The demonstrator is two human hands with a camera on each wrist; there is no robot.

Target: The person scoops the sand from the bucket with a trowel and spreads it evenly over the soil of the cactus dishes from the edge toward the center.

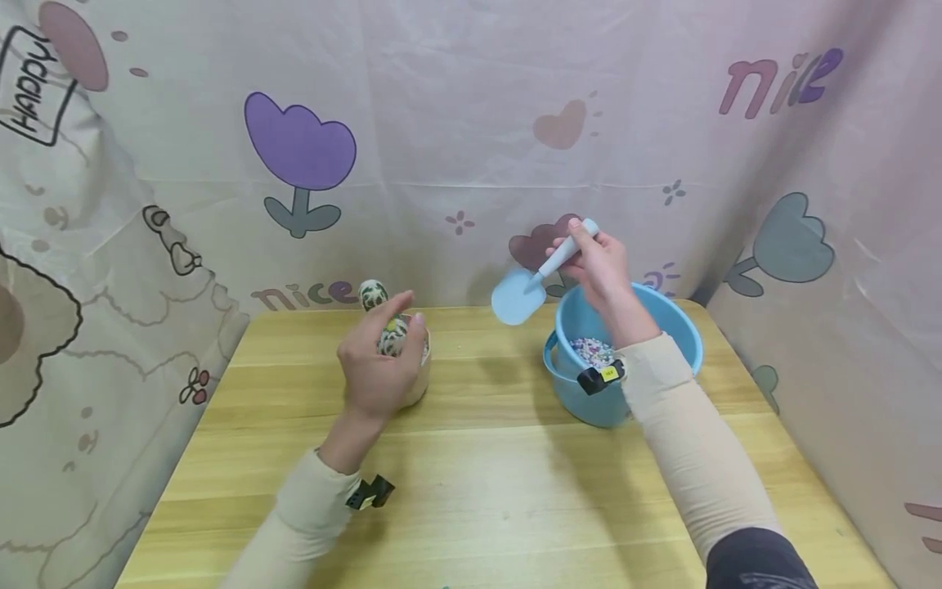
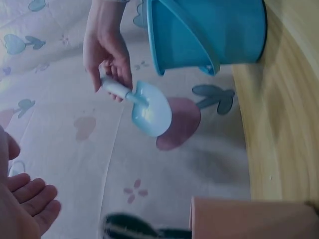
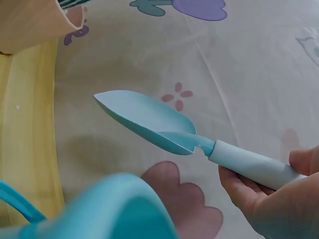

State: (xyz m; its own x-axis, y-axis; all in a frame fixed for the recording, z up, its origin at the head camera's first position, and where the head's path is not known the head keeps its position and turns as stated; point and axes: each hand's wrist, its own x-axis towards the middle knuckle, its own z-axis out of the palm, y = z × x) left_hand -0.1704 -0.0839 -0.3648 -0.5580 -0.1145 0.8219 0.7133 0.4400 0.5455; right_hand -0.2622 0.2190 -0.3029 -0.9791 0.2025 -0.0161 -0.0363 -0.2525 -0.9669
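Observation:
My right hand [image 1: 599,266] grips the white handle of a light blue hand trowel [image 1: 518,296], held above the table left of a blue bucket [image 1: 666,327]. In the right wrist view the trowel's scoop [image 3: 149,119] looks bare. Inside the bucket lie small multicoloured pebbles [image 1: 591,352]. My left hand [image 1: 379,368], its fingers loosely bent and grasping nothing, is in front of a potted cactus [image 1: 373,293] with green and white markings. That hand partly hides the beige-pink pot [image 1: 418,388]; the left wrist view shows the pot [image 2: 249,219] apart from the fingers.
Bucket and pot stand towards the back of a wooden table [image 1: 471,491]. The bucket's handle [image 1: 549,356] hangs down at its left side. Behind and beside the table hangs a printed cloth [image 1: 441,98] with flowers and lettering.

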